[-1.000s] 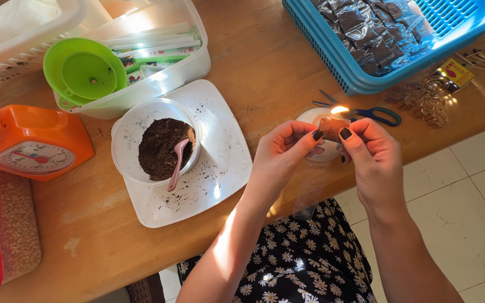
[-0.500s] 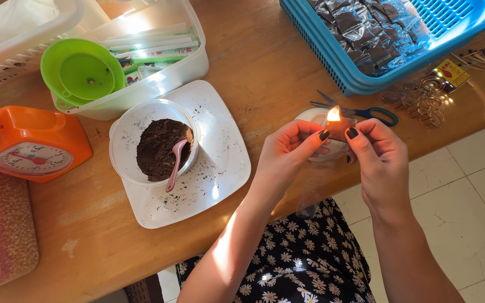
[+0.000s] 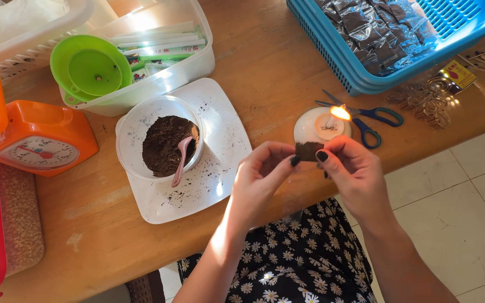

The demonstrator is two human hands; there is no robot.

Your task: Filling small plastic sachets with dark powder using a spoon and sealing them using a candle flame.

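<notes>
The person holds a small brown packet (image 3: 309, 150) between both hands, above the near edge of the wooden desk (image 3: 265, 62). The left hand (image 3: 262, 179) pinches the left end of the packet with thumb and forefinger closed on it, and the right hand (image 3: 355, 174) pinches the right end in the same way. The fingers (image 3: 322, 156) have dark painted nails. The packet is wider than it is tall, so its long axis runs from left to right, almost parallel to the desk edge, and its flat face is turned up toward the person. Its upper edge points away from the person, toward a lit candle (image 3: 322, 125).

The candle is white and round, it stands on the desk just behind the packet, and its small flame (image 3: 341, 113) leans to the right. The packet is near the flame but apart from it. Just beside the candle, on the right, lie scissors with blue handles (image 3: 366, 116), the blades pointing left.

To the left there is a white square tray (image 3: 220, 168) with dark crumbs on it. On it stands a round clear tub of dark brown powder (image 3: 161, 143), and a pink spoon (image 3: 181, 161) leans in the powder with the handle toward the person. Behind the tray is a white box (image 3: 186, 70) with a green funnel (image 3: 90, 70) at its left end. An orange scale (image 3: 43, 137) stands at the far left. At the far right a blue basket (image 3: 360, 73) holds many sealed dark packets.
</notes>
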